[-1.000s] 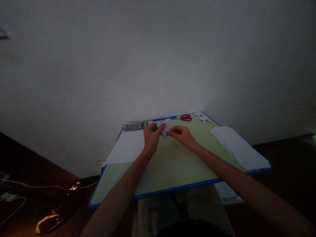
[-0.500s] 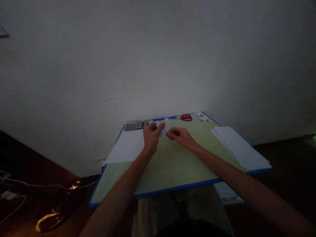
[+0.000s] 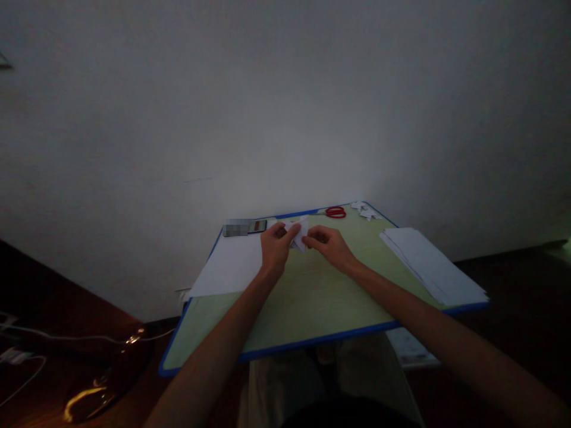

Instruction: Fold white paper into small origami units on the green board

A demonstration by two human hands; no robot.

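Nearest, the person's legs (image 3: 285, 386) sit beneath the front edge of a pale green table (image 3: 312, 303) rimmed in blue, while white cable (image 3: 66, 337) runs at the lower left by a shiny, dimly lit object too dark to identify. Both bare forearms reach in over the tabletop. On its right side lies a stack of white paper (image 3: 435, 264), its edges uneven; on its left, a large white sheet (image 3: 227, 267), partly covered by the left arm. Toward the far edge, between the two hands, is a small piece of folded paper (image 3: 303, 227) with pointed corners, held just above the table. The left hand (image 3: 274, 246) grips it from the left, thumb across its face; the right hand (image 3: 329, 246) has thumb and fingertips pinched narrowly at its lower right edge. Beyond, a phone-like device (image 3: 257, 226), partly pixelated, red-handled scissors (image 3: 335, 212) and small folded pieces (image 3: 368, 211) line the back, before a plain grey wall (image 3: 285, 107).
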